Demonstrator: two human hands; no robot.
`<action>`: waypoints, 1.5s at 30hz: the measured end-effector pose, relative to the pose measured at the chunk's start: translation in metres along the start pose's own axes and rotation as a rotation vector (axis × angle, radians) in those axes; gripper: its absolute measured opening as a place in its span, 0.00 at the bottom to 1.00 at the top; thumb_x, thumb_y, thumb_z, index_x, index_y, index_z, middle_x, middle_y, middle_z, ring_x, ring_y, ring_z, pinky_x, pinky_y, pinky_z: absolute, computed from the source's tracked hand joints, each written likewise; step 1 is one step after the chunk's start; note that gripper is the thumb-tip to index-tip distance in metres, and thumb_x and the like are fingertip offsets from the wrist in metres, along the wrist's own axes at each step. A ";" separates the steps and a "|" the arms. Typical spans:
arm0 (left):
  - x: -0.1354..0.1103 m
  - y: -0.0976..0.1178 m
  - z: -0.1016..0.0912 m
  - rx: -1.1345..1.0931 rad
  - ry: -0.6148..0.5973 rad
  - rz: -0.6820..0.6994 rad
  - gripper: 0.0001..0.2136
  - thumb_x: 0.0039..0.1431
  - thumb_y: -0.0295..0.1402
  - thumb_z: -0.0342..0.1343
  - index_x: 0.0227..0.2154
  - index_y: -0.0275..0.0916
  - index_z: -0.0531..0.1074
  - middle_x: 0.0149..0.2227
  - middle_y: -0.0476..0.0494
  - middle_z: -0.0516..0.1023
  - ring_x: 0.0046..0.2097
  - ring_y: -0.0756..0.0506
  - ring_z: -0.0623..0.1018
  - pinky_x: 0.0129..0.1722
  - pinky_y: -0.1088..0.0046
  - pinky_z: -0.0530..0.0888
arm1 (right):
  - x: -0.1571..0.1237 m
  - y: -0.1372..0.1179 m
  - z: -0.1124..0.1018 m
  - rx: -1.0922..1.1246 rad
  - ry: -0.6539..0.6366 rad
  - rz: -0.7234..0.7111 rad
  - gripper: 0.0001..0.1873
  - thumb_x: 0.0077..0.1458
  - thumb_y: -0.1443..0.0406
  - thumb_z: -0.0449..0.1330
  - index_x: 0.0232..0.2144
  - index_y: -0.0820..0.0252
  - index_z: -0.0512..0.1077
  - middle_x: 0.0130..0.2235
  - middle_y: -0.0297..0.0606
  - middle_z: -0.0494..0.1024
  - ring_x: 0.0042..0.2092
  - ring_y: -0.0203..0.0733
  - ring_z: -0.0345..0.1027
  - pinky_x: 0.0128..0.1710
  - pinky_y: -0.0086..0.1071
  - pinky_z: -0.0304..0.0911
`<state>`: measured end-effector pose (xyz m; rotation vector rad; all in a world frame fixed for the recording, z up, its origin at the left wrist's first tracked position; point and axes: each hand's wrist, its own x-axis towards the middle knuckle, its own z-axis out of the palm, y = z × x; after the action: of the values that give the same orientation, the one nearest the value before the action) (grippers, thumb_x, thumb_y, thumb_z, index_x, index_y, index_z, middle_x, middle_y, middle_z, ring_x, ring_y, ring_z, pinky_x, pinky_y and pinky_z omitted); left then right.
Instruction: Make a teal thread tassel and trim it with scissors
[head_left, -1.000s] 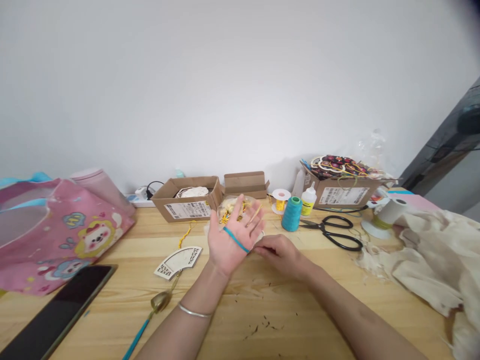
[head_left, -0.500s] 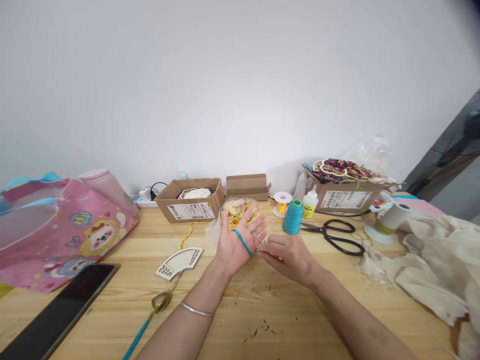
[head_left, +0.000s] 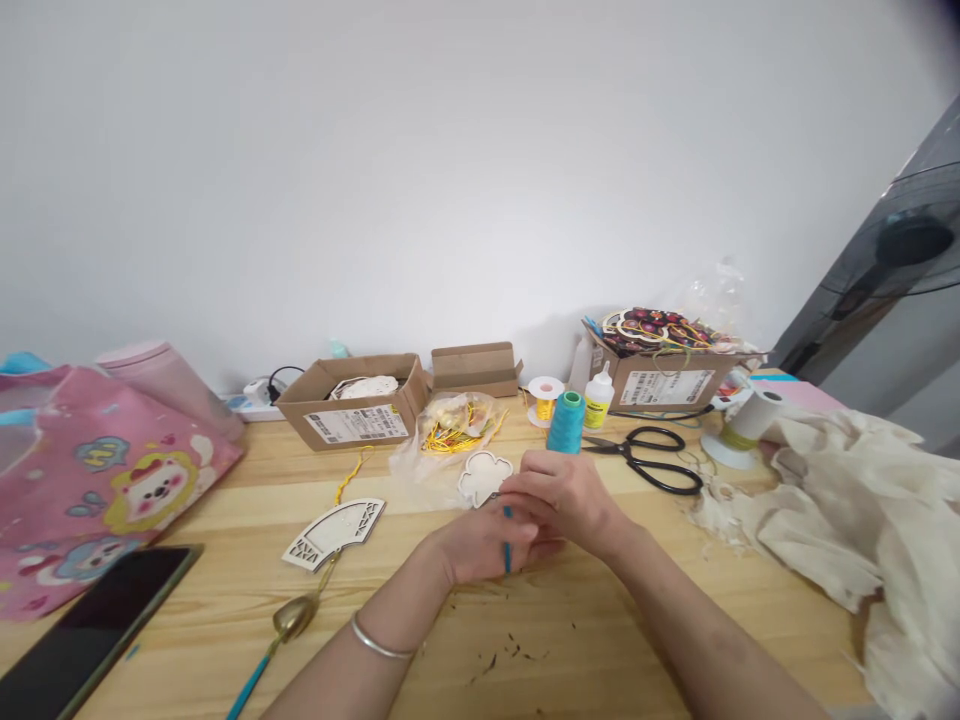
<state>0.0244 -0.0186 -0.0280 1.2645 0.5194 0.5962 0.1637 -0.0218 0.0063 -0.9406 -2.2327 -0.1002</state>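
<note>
My left hand is turned palm down with its fingers curled, and a loop of teal thread runs across it. Right against it, my right hand is closed with the fingertips pinched together at the left hand's knuckles; what they pinch is hidden. Just beyond the fingers shows a pale, flower-shaped wooden piece, its near edge partly covered; whether the fingers touch it I cannot tell. Behind my right hand stands a cone of teal thread. Black-handled scissors lie to the right of the cone.
At left lie a fan-shaped wooden piece with a gold-and-teal tassel, a phone and a pink bag. Cardboard boxes, a plastic bag of yellow cords and a glue bottle stand behind. Cream cloth covers the right side.
My left hand has turned from an open palm facing up to palm down with fingers curled. My right hand has come up against it. The flower-shaped piece now shows, and the whole view has shifted.
</note>
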 end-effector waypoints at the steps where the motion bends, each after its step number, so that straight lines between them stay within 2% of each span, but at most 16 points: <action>1: 0.000 -0.001 0.000 -0.063 -0.054 -0.053 0.14 0.49 0.37 0.53 0.37 0.34 0.71 0.40 0.36 0.74 0.45 0.41 0.72 0.46 0.58 0.65 | 0.000 0.001 0.001 0.029 -0.015 0.021 0.15 0.54 0.59 0.51 0.24 0.58 0.74 0.21 0.33 0.68 0.23 0.29 0.58 0.20 0.24 0.45; 4: 0.000 0.003 -0.003 -0.304 -0.273 -0.257 0.15 0.51 0.31 0.49 0.42 0.33 0.69 0.46 0.36 0.71 0.49 0.44 0.69 0.52 0.62 0.59 | -0.001 0.007 0.002 0.153 -0.073 0.100 0.13 0.54 0.60 0.53 0.25 0.59 0.74 0.24 0.34 0.70 0.25 0.29 0.61 0.22 0.23 0.50; 8: -0.006 0.016 -0.009 -0.301 -0.408 -0.412 0.17 0.49 0.25 0.47 0.44 0.33 0.68 0.43 0.39 0.73 0.48 0.45 0.70 0.51 0.65 0.59 | -0.001 0.014 0.005 0.324 -0.086 0.184 0.11 0.51 0.60 0.56 0.26 0.60 0.74 0.23 0.35 0.71 0.25 0.30 0.62 0.24 0.23 0.54; 11: -0.012 0.027 -0.012 -0.353 -0.579 -0.438 0.17 0.46 0.28 0.47 0.40 0.31 0.70 0.37 0.38 0.75 0.43 0.43 0.73 0.48 0.63 0.61 | -0.002 0.014 0.011 0.440 -0.066 0.226 0.11 0.50 0.61 0.56 0.25 0.62 0.74 0.22 0.35 0.71 0.24 0.30 0.61 0.23 0.23 0.54; 13: -0.015 0.034 -0.013 -0.421 -0.618 -0.379 0.18 0.45 0.30 0.47 0.40 0.33 0.69 0.37 0.37 0.76 0.42 0.42 0.74 0.46 0.60 0.63 | -0.002 0.013 0.014 0.470 -0.071 0.227 0.10 0.51 0.63 0.56 0.25 0.63 0.74 0.22 0.35 0.71 0.23 0.30 0.60 0.22 0.22 0.54; 15: -0.017 0.040 -0.015 -0.429 -0.552 -0.314 0.21 0.46 0.28 0.45 0.46 0.36 0.66 0.39 0.37 0.75 0.43 0.42 0.74 0.47 0.59 0.62 | -0.004 0.014 0.015 0.449 -0.078 0.213 0.10 0.51 0.64 0.55 0.26 0.63 0.74 0.23 0.35 0.72 0.24 0.30 0.61 0.23 0.23 0.55; 17: -0.018 0.044 -0.019 -0.377 -0.436 -0.284 0.23 0.46 0.25 0.44 0.49 0.37 0.62 0.44 0.37 0.73 0.47 0.42 0.72 0.48 0.59 0.60 | -0.005 0.017 0.013 0.374 -0.045 0.209 0.10 0.52 0.65 0.54 0.26 0.62 0.74 0.24 0.36 0.73 0.26 0.31 0.63 0.24 0.24 0.56; 20: -0.020 0.046 -0.026 -0.295 -0.309 -0.297 0.22 0.49 0.24 0.43 0.50 0.36 0.62 0.49 0.36 0.68 0.50 0.40 0.70 0.49 0.59 0.60 | -0.006 0.020 0.007 0.180 0.073 0.229 0.11 0.53 0.63 0.54 0.28 0.61 0.75 0.26 0.37 0.74 0.28 0.32 0.65 0.27 0.24 0.56; 25: -0.018 0.042 -0.029 -0.211 -0.190 -0.350 0.24 0.50 0.25 0.48 0.51 0.44 0.56 0.53 0.37 0.63 0.48 0.40 0.71 0.46 0.57 0.63 | -0.005 0.015 -0.002 -0.104 0.250 0.220 0.12 0.53 0.62 0.53 0.27 0.57 0.76 0.22 0.34 0.72 0.25 0.29 0.64 0.22 0.22 0.52; 29: -0.012 0.039 -0.022 -0.221 -0.041 -0.282 0.35 0.47 0.24 0.49 0.57 0.49 0.42 0.55 0.36 0.60 0.46 0.42 0.73 0.47 0.58 0.62 | -0.005 0.010 -0.005 -0.218 0.377 0.122 0.12 0.53 0.62 0.54 0.27 0.57 0.76 0.19 0.31 0.69 0.22 0.27 0.60 0.20 0.22 0.49; 32: -0.008 0.039 -0.018 -0.214 0.077 -0.222 0.40 0.46 0.22 0.48 0.58 0.51 0.32 0.56 0.36 0.58 0.44 0.43 0.74 0.47 0.59 0.62 | -0.005 0.008 -0.009 -0.301 0.418 0.069 0.10 0.52 0.63 0.55 0.25 0.56 0.76 0.17 0.30 0.66 0.20 0.27 0.57 0.19 0.23 0.47; 35: -0.007 0.037 -0.020 -0.192 0.125 -0.182 0.38 0.46 0.23 0.47 0.57 0.54 0.37 0.57 0.40 0.56 0.43 0.45 0.74 0.47 0.61 0.63 | -0.004 0.005 -0.012 -0.333 0.436 0.037 0.08 0.51 0.65 0.56 0.25 0.55 0.76 0.17 0.30 0.66 0.21 0.27 0.56 0.21 0.23 0.47; 37: -0.007 0.035 -0.022 -0.158 0.076 -0.199 0.33 0.44 0.22 0.46 0.55 0.50 0.48 0.55 0.41 0.60 0.42 0.45 0.74 0.45 0.61 0.64 | -0.004 0.004 -0.013 -0.317 0.449 0.036 0.09 0.51 0.64 0.57 0.25 0.55 0.76 0.17 0.30 0.66 0.22 0.28 0.56 0.22 0.24 0.48; 40: -0.008 0.031 -0.021 -0.111 -0.154 -0.316 0.22 0.42 0.21 0.45 0.44 0.40 0.64 0.46 0.39 0.70 0.42 0.43 0.74 0.43 0.60 0.66 | -0.003 0.002 -0.010 -0.238 0.468 0.047 0.10 0.52 0.63 0.56 0.25 0.56 0.76 0.18 0.31 0.67 0.22 0.28 0.56 0.22 0.24 0.49; 42: -0.009 0.029 -0.016 -0.110 -0.322 -0.401 0.16 0.43 0.22 0.45 0.38 0.36 0.67 0.41 0.39 0.73 0.41 0.43 0.74 0.42 0.61 0.66 | -0.003 0.002 -0.006 -0.170 0.460 0.058 0.10 0.52 0.62 0.56 0.26 0.57 0.76 0.18 0.32 0.67 0.23 0.29 0.57 0.22 0.24 0.50; 45: -0.010 0.028 -0.004 -0.188 -0.538 -0.464 0.12 0.46 0.26 0.46 0.34 0.35 0.68 0.36 0.39 0.74 0.40 0.43 0.74 0.43 0.60 0.65 | -0.003 0.003 0.001 -0.076 0.396 0.110 0.11 0.53 0.61 0.55 0.27 0.57 0.76 0.18 0.32 0.67 0.23 0.29 0.58 0.23 0.24 0.51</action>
<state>0.0113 -0.0173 -0.0016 1.0217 0.2788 -0.0904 0.1668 -0.0212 0.0033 -0.9859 -1.8215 -0.2960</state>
